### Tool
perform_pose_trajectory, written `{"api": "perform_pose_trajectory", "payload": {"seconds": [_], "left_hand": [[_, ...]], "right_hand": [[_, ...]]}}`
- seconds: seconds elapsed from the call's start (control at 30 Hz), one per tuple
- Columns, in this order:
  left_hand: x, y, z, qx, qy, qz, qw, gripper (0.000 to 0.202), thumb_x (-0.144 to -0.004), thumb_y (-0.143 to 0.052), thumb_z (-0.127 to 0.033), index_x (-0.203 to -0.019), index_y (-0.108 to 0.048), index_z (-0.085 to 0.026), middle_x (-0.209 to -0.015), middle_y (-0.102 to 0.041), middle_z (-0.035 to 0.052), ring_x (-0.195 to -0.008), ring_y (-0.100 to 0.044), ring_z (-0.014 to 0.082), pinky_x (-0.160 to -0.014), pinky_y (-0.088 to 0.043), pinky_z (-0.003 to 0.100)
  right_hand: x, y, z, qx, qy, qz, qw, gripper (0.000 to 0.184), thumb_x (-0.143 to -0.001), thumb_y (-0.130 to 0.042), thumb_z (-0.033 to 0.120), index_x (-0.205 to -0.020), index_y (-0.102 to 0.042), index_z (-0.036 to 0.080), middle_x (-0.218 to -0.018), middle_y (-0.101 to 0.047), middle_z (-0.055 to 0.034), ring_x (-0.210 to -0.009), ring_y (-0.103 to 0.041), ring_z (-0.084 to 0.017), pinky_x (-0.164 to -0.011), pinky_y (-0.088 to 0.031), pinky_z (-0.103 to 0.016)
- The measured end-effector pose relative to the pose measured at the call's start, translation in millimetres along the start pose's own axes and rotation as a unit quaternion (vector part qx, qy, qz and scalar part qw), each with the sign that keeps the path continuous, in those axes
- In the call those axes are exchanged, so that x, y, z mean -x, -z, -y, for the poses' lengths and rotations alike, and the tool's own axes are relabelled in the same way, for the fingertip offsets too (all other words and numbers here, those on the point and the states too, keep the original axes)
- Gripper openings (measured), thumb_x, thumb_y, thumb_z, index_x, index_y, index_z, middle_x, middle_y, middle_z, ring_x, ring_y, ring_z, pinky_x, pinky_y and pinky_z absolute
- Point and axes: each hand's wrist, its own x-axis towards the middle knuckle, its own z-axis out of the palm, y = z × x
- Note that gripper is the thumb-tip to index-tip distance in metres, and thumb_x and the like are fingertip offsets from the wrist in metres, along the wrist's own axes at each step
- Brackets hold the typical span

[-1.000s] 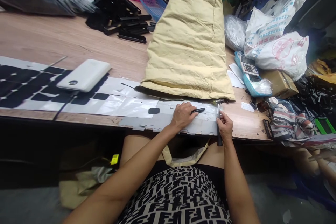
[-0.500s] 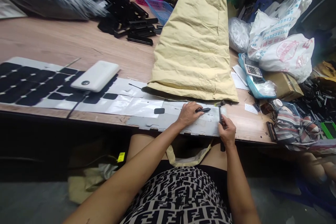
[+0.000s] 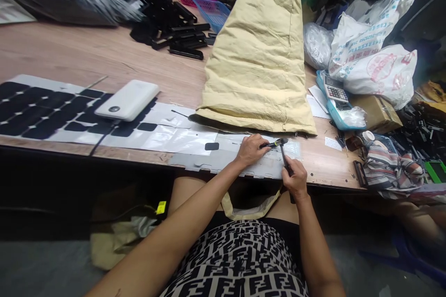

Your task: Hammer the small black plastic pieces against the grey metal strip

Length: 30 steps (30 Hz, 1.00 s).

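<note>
My right hand [image 3: 296, 177] is wrapped round the dark handle of a small hammer [image 3: 283, 149]. The hammer's head is at the tip of a slim black part [image 3: 267, 145], and I cannot tell whether the two touch. That part is pinched in the fingers of my left hand [image 3: 251, 151], held low over the grey-white sheet [image 3: 230, 163] at the table's front edge. What kind of part it is does not show clearly. Just beyond my hands lies the open hem of a big yellow cloth sack [image 3: 258, 69].
A white power bank [image 3: 128, 100] with a cable lies to the left on a black-patterned sheet [image 3: 42, 111]. Black parts [image 3: 186, 41] are heaped behind it. At right are a calculator [image 3: 335, 89], plastic bags [image 3: 379, 69], a cardboard box [image 3: 378, 113] and a striped cloth [image 3: 386, 167].
The hammer and my right hand have moved left, bringing the hammer's head to the tip of the black part. My left hand stays in place, still gripping it.
</note>
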Motion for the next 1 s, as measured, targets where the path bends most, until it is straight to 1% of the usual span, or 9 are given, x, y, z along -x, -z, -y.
{"api": "perform_pose_trajectory", "payload": {"seconds": [0.23, 0.37, 0.47, 0.57, 0.63, 0.73, 0.8, 0.87, 1.0], "left_hand": [[0, 0.9, -2, -0.005, 0.006, 0.002, 1.0, 0.017, -0.087, -0.069, -0.031, -0.1, -0.077, -0.023, -0.095, -0.069, 0.004, -0.1, -0.062, 0.0232, -0.086, -0.04, 0.037], [0, 0.8, -3, -0.01, 0.013, 0.005, 1.0, 0.017, -0.088, -0.068, -0.03, -0.101, -0.077, -0.024, -0.095, -0.069, 0.0043, -0.1, -0.062, 0.0234, -0.086, -0.04, 0.038], [0, 0.7, -3, -0.015, 0.013, 0.008, 1.0, 0.017, -0.088, -0.067, -0.031, -0.101, -0.077, -0.024, -0.095, -0.068, 0.0046, -0.1, -0.061, 0.0236, -0.086, -0.04, 0.038], [0, 0.9, -3, -0.014, 0.008, 0.009, 1.0, 0.018, -0.089, -0.066, -0.033, -0.101, -0.076, -0.024, -0.095, -0.068, 0.0048, -0.101, -0.061, 0.0236, -0.087, -0.04, 0.038], [0, 1.2, -2, -0.012, 0.005, 0.013, 1.0, 0.02, -0.091, -0.063, -0.034, -0.101, -0.076, -0.023, -0.096, -0.068, 0.0048, -0.101, -0.061, 0.0237, -0.087, -0.039, 0.039], [1, 1.7, 0, -0.006, 0.0, 0.023, 1.0, 0.024, -0.095, -0.055, -0.036, -0.101, -0.075, -0.023, -0.097, -0.068, 0.0047, -0.101, -0.06, 0.0234, -0.087, -0.039, 0.039], [1, 1.8, 1, -0.005, -0.002, 0.026, 1.0, 0.028, -0.098, -0.05, -0.036, -0.099, -0.074, -0.023, -0.096, -0.067, 0.0045, -0.1, -0.059, 0.0231, -0.086, -0.039, 0.039], [2, 1.6, 2, -0.01, -0.003, 0.027, 1.0, 0.032, -0.099, -0.045, -0.037, -0.095, -0.074, -0.023, -0.095, -0.066, 0.0045, -0.098, -0.058, 0.0228, -0.086, -0.038, 0.039], [1, 1.4, 3, -0.024, -0.002, 0.029, 0.999, 0.037, -0.1, -0.042, -0.039, -0.087, -0.072, -0.022, -0.093, -0.065, 0.0053, -0.095, -0.056, 0.023, -0.085, -0.038, 0.038]], "right_hand": [[-1, 1, 5, -0.025, -0.002, -0.001, 1.0, 0.045, -0.086, -0.056, 0.017, -0.129, -0.067, 0.02, -0.092, -0.071, -0.0075, -0.082, -0.065, -0.022, -0.08, -0.057, -0.036], [-1, -3, 7, -0.025, 0.011, 0.025, 0.999, 0.044, -0.085, -0.055, 0.018, -0.127, -0.069, 0.021, -0.09, -0.071, -0.0071, -0.083, -0.065, -0.022, -0.081, -0.057, -0.037], [-3, -4, 2, -0.024, 0.003, 0.036, 0.999, 0.042, -0.085, -0.056, 0.019, -0.124, -0.071, 0.022, -0.089, -0.071, -0.0065, -0.083, -0.064, -0.022, -0.081, -0.056, -0.037], [-7, -1, -8, -0.046, -0.043, 0.023, 0.998, 0.041, -0.084, -0.058, 0.021, -0.123, -0.072, 0.022, -0.092, -0.072, -0.007, -0.084, -0.064, -0.022, -0.082, -0.056, -0.037], [-10, 0, -17, -0.078, -0.102, 0.005, 0.992, 0.042, -0.083, -0.06, 0.024, -0.123, -0.072, 0.02, -0.095, -0.071, -0.0077, -0.083, -0.063, -0.021, -0.08, -0.055, -0.036], [-13, -1, -27, -0.144, -0.214, -0.021, 0.966, 0.047, -0.082, -0.064, 0.032, -0.125, -0.072, 0.015, -0.091, -0.069, -0.0066, -0.073, -0.059, -0.017, -0.072, -0.054, -0.032], [-14, -3, -30, -0.179, -0.271, -0.029, 0.945, 0.052, -0.081, -0.066, 0.037, -0.126, -0.071, 0.012, -0.087, -0.067, -0.0048, -0.067, -0.055, -0.014, -0.067, -0.052, -0.03], [-14, -5, -31, -0.196, -0.298, -0.03, 0.934, 0.055, -0.079, -0.067, 0.039, -0.126, -0.071, 0.011, -0.085, -0.065, -0.0036, -0.066, -0.053, -0.012, -0.065, -0.05, -0.029], [-15, -6, -29, -0.197, -0.3, -0.035, 0.933, 0.056, -0.076, -0.069, 0.039, -0.124, -0.072, 0.01, -0.083, -0.064, -0.0029, -0.065, -0.05, -0.011, -0.064, -0.049, -0.028]]}}
